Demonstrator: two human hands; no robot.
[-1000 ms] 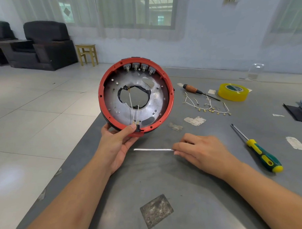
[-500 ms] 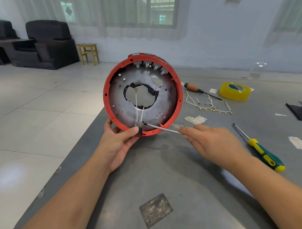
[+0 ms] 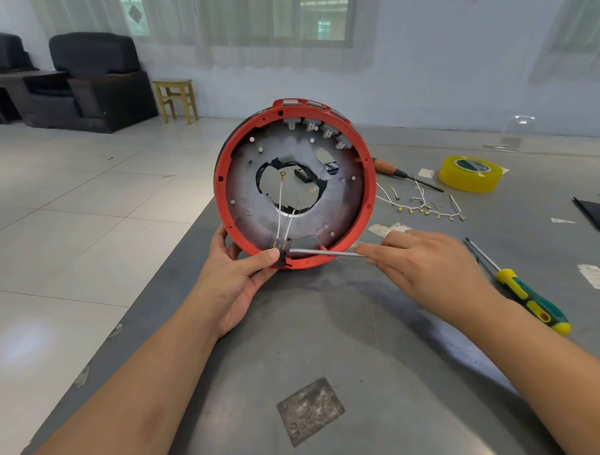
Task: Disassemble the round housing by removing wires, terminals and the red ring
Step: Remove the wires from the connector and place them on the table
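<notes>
1. A thin bright metal rod (image 3: 326, 252) is pinched by the right hand (image 3: 423, 265); its tip is set at the small black terminal block (image 3: 281, 257), frame centre.
2. The round housing (image 3: 295, 183) is gripped on edge by the left hand (image 3: 237, 279), thumb curled onto the red ring (image 3: 369, 195).
3. Two white wires (image 3: 283, 213) are seen crossing the dull grey plate's jagged hole.
4. Loose wires with brass terminals (image 3: 425, 206) are scattered on the matte grey table (image 3: 372, 349), right of centre.
</notes>
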